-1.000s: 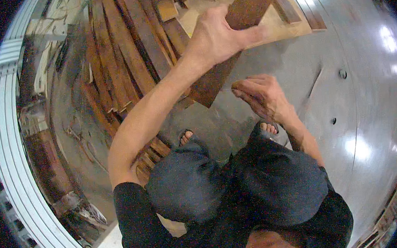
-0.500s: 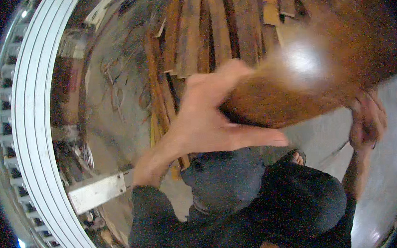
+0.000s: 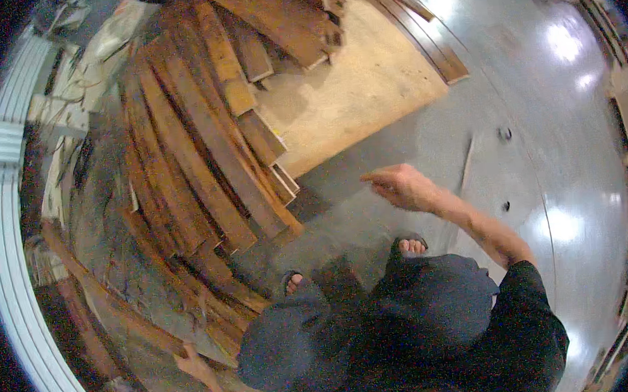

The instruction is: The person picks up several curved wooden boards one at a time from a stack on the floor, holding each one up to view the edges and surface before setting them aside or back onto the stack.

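Reached low and outward with the left hand (image 3: 197, 368), forearm rising from the lower edge. Clamped with that grip, fingers somewhat blurred, onto the near end of a long brown plank (image 3: 117, 303). Held this plank at far left, slanting forward and away from the body over cluttered ground. Extended the right hand (image 3: 404, 187) forward from the lower right, above grey floor (image 3: 595, 162), fingertips pointing left. Drew the right grip together, fingers loosely curled.

Listed nearby: a pile of brown boards (image 3: 201, 145), fanned between the plank and a pale wooden sheet (image 3: 351, 99), some boards overlapping the sheet. Noted along the sheet's right edge: narrow boards (image 3: 439, 60). Counted right of the right hand: a thin pale strip (image 3: 467, 163) and two small dark round items (image 3: 505, 134). Noted at the left rim: ribbed pale panelling (image 3: 4, 239). Found in the way: bent knees (image 3: 434, 293) between the hands, feet (image 3: 412, 246) just ahead, and near ends of the pile beside the left foot
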`<state>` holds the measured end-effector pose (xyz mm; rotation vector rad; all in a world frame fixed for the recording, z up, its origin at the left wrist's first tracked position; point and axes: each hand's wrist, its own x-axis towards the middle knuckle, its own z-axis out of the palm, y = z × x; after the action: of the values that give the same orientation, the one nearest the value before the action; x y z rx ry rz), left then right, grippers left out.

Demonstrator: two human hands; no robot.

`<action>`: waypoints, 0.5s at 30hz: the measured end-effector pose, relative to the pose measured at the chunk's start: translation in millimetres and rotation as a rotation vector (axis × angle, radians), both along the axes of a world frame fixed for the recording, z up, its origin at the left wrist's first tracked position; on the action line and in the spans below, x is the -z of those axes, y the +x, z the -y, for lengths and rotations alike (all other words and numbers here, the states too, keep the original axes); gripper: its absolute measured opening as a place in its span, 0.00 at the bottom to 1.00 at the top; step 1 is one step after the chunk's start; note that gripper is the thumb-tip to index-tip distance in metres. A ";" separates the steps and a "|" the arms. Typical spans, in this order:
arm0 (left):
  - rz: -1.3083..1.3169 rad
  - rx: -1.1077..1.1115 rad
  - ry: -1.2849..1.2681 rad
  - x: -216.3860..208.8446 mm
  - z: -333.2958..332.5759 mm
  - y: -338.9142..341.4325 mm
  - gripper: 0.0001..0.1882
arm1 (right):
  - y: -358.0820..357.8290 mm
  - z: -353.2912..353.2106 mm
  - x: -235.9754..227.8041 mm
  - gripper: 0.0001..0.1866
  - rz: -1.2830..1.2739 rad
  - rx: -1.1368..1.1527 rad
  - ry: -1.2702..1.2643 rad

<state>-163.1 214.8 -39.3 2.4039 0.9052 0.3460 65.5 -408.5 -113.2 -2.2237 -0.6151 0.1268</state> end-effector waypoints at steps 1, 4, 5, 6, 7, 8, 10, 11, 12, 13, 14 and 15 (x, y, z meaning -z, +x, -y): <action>-0.148 -0.061 0.167 33.8 -30.7 -34.1 0.29 | -4.7 13.1 5.3 0.15 -0.076 0.062 -0.012; -0.253 -0.142 -0.121 97.1 -33.4 -33.1 0.35 | -18.0 73.4 57.0 0.13 -0.291 0.351 0.055; -0.341 -0.162 -0.133 106.9 -29.5 -28.6 0.36 | -18.3 91.7 70.3 0.12 -0.357 0.451 0.109; -0.428 -0.182 -0.139 113.2 -27.8 -25.1 0.38 | -11.5 105.9 70.4 0.12 -0.422 0.544 0.171; -0.492 -0.196 -0.120 117.8 -26.5 -22.4 0.38 | -1.3 127.7 81.5 0.12 -0.421 0.606 0.223; -0.525 -0.187 -0.122 122.0 -24.0 -11.2 0.37 | 4.4 152.0 102.8 0.13 -0.447 0.756 0.318; -0.539 -0.188 -0.108 123.8 -26.4 4.0 0.37 | 31.3 179.4 102.2 0.14 -0.311 0.913 0.193; -0.541 -0.166 -0.122 130.3 -25.3 16.7 0.37 | 41.3 214.1 120.5 0.14 -0.230 1.004 0.065; -0.538 -0.163 -0.118 131.0 -26.1 23.9 0.37 | 56.9 230.5 125.8 0.15 -0.132 1.061 -0.003; -0.540 -0.161 -0.114 130.9 -27.9 29.5 0.36 | 71.1 244.6 130.5 0.16 -0.035 1.112 -0.071; -0.543 -0.152 -0.114 133.6 -26.7 37.4 0.36 | 82.7 269.1 134.4 0.20 -0.005 1.093 -0.245; -0.544 -0.151 -0.112 135.3 -25.7 42.9 0.36 | 92.8 290.0 139.0 0.24 0.022 1.061 -0.418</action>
<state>-120.3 240.5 -174.6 2.3651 1.3030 -0.3186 158.2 -698.5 -252.2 -2.6550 0.6829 -0.3411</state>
